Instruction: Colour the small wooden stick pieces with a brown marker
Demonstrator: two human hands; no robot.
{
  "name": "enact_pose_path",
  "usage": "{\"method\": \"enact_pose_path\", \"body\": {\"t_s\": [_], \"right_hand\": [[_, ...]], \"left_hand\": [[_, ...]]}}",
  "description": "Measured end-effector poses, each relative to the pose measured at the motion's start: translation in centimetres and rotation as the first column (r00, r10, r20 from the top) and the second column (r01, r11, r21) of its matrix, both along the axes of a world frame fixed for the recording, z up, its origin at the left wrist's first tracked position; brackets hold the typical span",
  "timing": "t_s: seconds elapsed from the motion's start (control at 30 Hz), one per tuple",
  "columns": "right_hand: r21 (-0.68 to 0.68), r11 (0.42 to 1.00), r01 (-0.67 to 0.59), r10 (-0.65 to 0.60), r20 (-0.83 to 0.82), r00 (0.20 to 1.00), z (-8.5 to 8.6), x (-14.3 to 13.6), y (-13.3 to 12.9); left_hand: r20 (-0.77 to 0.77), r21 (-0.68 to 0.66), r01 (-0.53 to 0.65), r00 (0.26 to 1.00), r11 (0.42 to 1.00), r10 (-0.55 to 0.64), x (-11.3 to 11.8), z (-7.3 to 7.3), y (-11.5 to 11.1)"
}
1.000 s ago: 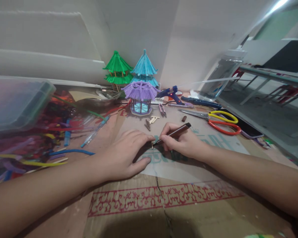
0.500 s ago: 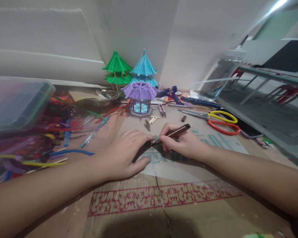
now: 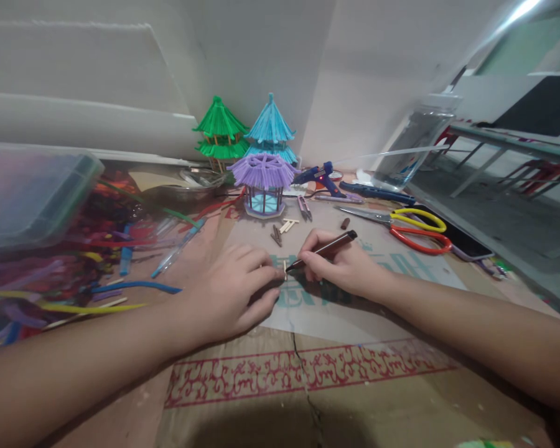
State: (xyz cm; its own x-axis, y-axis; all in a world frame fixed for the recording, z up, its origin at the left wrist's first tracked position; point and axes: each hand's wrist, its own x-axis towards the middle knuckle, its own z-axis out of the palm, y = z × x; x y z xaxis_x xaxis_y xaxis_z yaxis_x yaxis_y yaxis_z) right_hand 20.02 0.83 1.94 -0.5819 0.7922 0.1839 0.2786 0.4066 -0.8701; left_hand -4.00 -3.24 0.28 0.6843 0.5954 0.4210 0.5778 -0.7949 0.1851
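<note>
My right hand (image 3: 338, 264) is closed round a brown marker pen (image 3: 329, 249), its tip against a short pale wooden stick (image 3: 285, 270) on the printed paper (image 3: 382, 311). My left hand (image 3: 238, 289) lies palm down with curled fingers, the fingertips touching the stick's left side. Just beyond are several pale sticks (image 3: 288, 225) and a few brown ones (image 3: 276, 235). The brown pen cap (image 3: 345, 223) lies apart to the right. A small purple-roofed pavilion model (image 3: 264, 180) stands behind them.
Green (image 3: 219, 130) and blue (image 3: 270, 127) pagoda models stand at the back. A glue gun (image 3: 322, 177), scissors (image 3: 401, 227), a phone (image 3: 452, 233) and a clear jar (image 3: 410, 146) are to the right. At left, a plastic box (image 3: 32, 193) sits over colourful pipe cleaners (image 3: 135, 287).
My left fingers have drawn back and curled, uncovering more of the stick and the paper's print. My right hand with the marker stays almost in place.
</note>
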Motion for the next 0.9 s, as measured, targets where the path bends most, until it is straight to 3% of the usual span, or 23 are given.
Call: {"method": "enact_pose_path", "body": {"t_s": [0.13,0.9], "right_hand": [[-0.008,1.000,0.003,-0.003,0.003,1.000,-0.03,0.01,0.02],[0.027,0.995,0.091,-0.091,-0.013,0.996,-0.22,-0.33,0.36]], "left_hand": [[-0.021,0.045,0.029,0.999,0.999,-0.028,-0.06,-0.06,0.04],[-0.100,0.016,0.034,0.995,0.999,-0.032,-0.02,0.02,0.22]]}}
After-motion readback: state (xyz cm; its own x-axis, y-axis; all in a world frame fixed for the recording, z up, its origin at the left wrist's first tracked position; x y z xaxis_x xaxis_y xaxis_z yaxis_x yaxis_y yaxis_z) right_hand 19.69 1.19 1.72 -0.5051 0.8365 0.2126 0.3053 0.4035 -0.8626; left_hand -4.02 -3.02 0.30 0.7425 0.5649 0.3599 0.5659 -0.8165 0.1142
